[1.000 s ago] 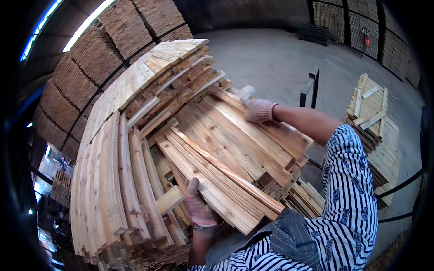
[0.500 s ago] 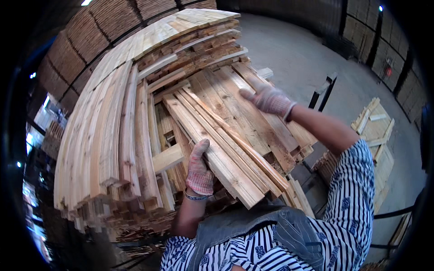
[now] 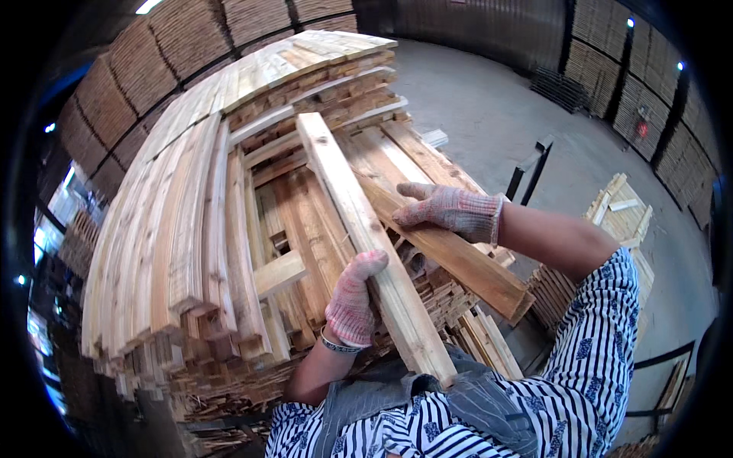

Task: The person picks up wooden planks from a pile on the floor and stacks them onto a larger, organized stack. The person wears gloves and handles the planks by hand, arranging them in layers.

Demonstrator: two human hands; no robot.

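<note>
My left hand [image 3: 357,300], in a pale pinkish knit glove, is closed around the left side of a light wooden plank [image 3: 359,210]. This plank slants from the middle of the stack down toward my waist, with its near end in front of my apron. To its right, my gloved right hand [image 3: 452,211] grips a browner wooden board [image 3: 458,259], fingers over its upper side. The board tilts down to the right, and its far end passes behind the light plank. Whether other boards lie under the light plank is hidden.
A large lumber stack [image 3: 172,221] rises at the left and far side, higher than the part before me. A short crosspiece [image 3: 279,273] lies among lower boards. A dark metal post [image 3: 532,172] stands to the right, with a pallet-like pile [image 3: 622,206] beyond it.
The planks by my left hand have been raised and turned more upright. My right hand has come down and nearer, from the far right boards onto the browner board, which is now tilted.
</note>
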